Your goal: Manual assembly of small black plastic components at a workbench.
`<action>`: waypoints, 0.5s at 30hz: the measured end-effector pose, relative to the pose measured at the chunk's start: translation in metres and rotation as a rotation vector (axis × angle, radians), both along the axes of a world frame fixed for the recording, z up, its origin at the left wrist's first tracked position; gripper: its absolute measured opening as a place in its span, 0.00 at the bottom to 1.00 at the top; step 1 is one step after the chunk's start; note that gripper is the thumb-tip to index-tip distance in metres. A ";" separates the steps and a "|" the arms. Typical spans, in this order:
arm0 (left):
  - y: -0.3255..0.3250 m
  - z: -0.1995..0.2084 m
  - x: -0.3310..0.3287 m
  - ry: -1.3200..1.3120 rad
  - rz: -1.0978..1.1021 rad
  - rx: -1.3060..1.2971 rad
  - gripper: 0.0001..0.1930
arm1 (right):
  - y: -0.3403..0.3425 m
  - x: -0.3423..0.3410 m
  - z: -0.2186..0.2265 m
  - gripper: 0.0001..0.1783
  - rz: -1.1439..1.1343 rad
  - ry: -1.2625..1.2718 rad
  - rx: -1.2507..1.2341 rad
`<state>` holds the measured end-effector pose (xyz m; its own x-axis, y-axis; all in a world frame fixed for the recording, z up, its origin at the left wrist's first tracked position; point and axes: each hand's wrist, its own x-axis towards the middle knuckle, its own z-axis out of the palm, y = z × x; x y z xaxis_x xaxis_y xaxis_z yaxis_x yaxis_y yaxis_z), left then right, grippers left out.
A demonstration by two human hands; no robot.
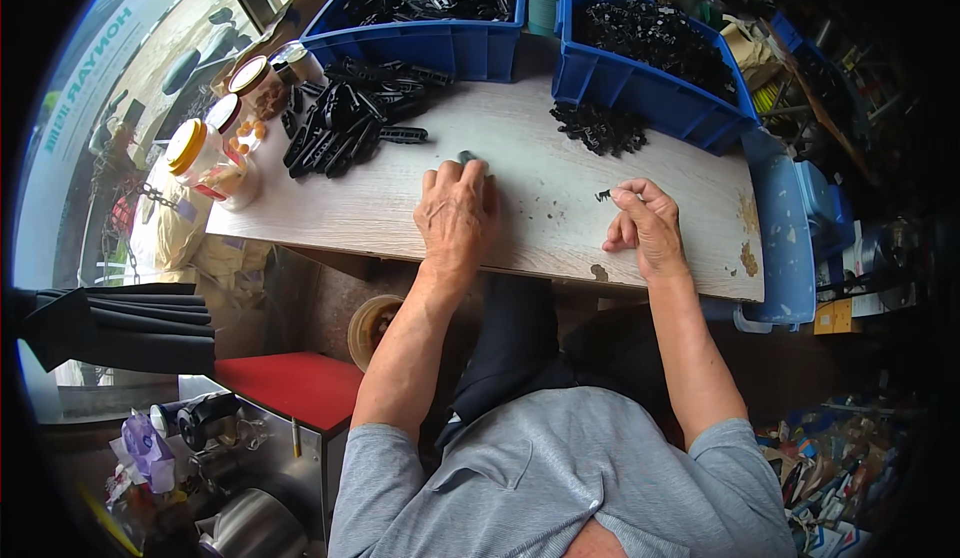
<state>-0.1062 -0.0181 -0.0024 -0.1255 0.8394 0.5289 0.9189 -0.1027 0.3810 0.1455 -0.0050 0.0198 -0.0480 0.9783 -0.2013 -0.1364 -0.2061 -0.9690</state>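
My left hand [456, 213] is closed over a dark plastic piece [466, 157] on the table. Only the piece's end shows past the fingers; the hand hides the rest. Above the tabletop to the right, my right hand [650, 226] pinches a small black toothed plastic part [603, 195] between thumb and forefinger. Beyond my left hand lies a heap of long black plastic housings [345, 118], with a single housing [403, 135] at its right edge. A small pile of black plastic parts [600, 128] sits beyond my right hand.
Two blue bins, a left one [420, 50] and a right one [640, 101], hold black parts at the table's far side. Jars [208, 158] line the left end. A red board [292, 388] and a bucket [358, 330] are below the pale wooden tabletop [345, 216].
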 end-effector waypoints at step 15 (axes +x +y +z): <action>0.001 -0.015 0.015 -0.284 -0.159 0.128 0.11 | -0.005 -0.012 -0.005 0.08 0.022 0.169 0.068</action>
<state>-0.0909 -0.0175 -0.0171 -0.1556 0.7895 0.5937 0.7466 -0.2996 0.5940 0.1338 -0.0098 0.0153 -0.0970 0.9877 -0.1223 -0.2949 -0.1459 -0.9443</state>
